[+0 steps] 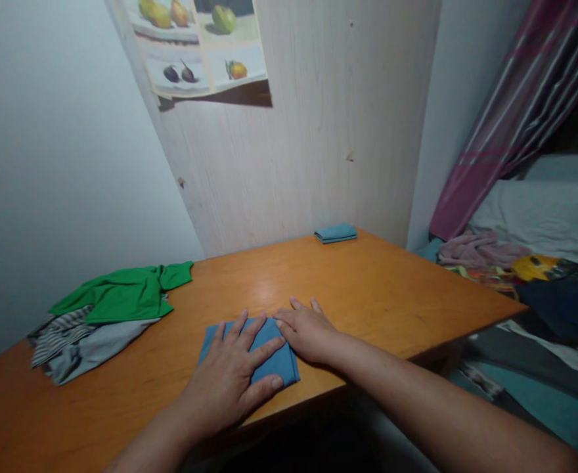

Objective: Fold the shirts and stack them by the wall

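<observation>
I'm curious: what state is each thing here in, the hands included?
Blue cloth: folded, lying flat
Left hand: open, spread over the blue cloth
Right hand: open, at that cloth's right edge
Teal cloth: folded
Grey cloth: rumpled, partly covered
Green garment: unfolded, lying over the grey cloth
Curtain: gathered

From close by, the head camera faces forward and down over the table (382, 282) toward the wall (309, 164).

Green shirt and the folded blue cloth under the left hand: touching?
Apart: the head view shows bare wooden tabletop between the green shirt and the folded blue cloth.
</observation>
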`<state>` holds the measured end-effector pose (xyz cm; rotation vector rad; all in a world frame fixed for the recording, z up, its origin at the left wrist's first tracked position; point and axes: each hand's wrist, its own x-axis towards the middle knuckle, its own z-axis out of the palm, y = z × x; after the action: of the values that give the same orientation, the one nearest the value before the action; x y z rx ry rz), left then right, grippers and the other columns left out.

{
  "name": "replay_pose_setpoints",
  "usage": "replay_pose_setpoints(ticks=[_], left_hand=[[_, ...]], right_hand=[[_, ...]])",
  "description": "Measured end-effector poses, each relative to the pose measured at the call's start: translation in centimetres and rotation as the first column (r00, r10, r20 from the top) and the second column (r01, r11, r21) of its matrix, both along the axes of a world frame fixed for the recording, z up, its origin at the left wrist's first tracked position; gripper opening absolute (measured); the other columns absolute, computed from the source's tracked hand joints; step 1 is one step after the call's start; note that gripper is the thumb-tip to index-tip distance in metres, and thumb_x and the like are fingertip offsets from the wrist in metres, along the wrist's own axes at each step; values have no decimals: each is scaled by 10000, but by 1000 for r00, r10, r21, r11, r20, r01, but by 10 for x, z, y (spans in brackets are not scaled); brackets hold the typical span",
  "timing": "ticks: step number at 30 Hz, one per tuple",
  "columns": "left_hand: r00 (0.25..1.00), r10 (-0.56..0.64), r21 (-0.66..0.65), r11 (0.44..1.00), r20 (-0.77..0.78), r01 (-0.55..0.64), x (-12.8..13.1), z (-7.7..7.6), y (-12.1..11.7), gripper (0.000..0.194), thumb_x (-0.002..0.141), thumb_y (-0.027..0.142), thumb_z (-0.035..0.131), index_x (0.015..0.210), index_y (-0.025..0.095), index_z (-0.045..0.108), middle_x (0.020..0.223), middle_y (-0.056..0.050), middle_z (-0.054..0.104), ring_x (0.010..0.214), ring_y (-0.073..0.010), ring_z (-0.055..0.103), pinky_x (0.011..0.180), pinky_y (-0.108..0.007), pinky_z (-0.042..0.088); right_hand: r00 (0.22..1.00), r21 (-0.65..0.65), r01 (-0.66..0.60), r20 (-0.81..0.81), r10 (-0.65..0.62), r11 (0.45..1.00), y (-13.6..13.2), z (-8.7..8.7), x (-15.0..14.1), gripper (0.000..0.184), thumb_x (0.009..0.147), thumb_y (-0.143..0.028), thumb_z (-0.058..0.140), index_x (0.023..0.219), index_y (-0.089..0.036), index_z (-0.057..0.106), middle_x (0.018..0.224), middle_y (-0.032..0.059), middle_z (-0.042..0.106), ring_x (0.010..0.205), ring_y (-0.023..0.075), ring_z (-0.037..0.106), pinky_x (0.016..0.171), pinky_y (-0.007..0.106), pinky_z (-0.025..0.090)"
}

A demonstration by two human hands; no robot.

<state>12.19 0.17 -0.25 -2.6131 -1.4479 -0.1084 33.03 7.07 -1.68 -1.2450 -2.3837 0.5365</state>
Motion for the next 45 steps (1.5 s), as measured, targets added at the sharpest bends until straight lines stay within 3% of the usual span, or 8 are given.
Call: replay_pose_setpoints(ticks=[3,10,13,17,24,33,37,45], left_hand=[[1000,8,-11,1000,6,-8,2,3,-1,589,915,698,413,1474,532,325,1638,13,256,1473,-434,219,1092,-749,211],[997,15,15,1000,70,-16,-1,-5,0,832,890,733,412,1575,384,95,1626,-39,290,1485,-403,211,1146,-677,193],[994,26,48,998,104,-31,-3,-11,3,993,854,768,432,1594,258,7,1632,-103,253,1485,-394,220,1169,-638,178],[993,27,58,998,119,-34,-2,-14,5,1000,831,760,477,1597,237,100,1620,-124,283,1464,-390,277,1173,-634,177],[993,14,50,999,120,-20,3,-11,6,927,846,587,551,1596,279,101,1649,-84,205,1478,-389,245,1182,-624,177],[980,58,-42,998,189,-51,3,-12,8,1092,746,687,594,1598,238,80,1645,-105,214,1499,-383,182,1198,-609,145],[970,36,-85,996,239,-16,-6,-11,15,1029,744,485,633,1595,244,106,1634,-99,249,1499,-341,210,1214,-566,167],[922,153,-137,984,356,-110,-29,-14,16,641,919,278,325,1544,134,315,1605,-114,289,1485,-227,270,1205,-439,276]], right_hand=[[999,-14,7,41,-7,1000,2,1,1,433,1005,-349,343,1338,-265,607,1451,72,551,1463,345,284,1132,714,51],[983,-7,159,-92,-159,987,12,16,-4,446,1011,-335,315,1254,-199,663,1341,111,638,1284,258,533,1141,444,282],[965,69,183,-206,-165,981,1,30,-18,532,1031,-415,260,1362,-149,582,1449,133,543,1374,249,443,1166,408,256],[958,78,136,-266,-111,988,-24,38,-48,732,1017,-555,210,1500,-34,389,1583,187,326,1492,278,233,1218,424,150],[965,-33,129,-227,-133,991,-42,16,-69,877,981,-638,266,1581,-24,87,1646,179,85,1522,301,59,1228,463,99],[980,-111,176,-72,-184,978,-40,5,-61,904,951,-720,137,1581,-73,169,1648,150,109,1526,287,24,1215,530,16],[978,-118,199,-33,-204,973,-40,4,-61,887,946,-724,86,1579,-115,209,1643,126,158,1525,283,65,1198,584,-6],[972,-18,224,77,-222,974,-40,-1,-61,808,980,-649,162,1574,-105,229,1634,152,181,1520,288,110,1196,576,-16]])
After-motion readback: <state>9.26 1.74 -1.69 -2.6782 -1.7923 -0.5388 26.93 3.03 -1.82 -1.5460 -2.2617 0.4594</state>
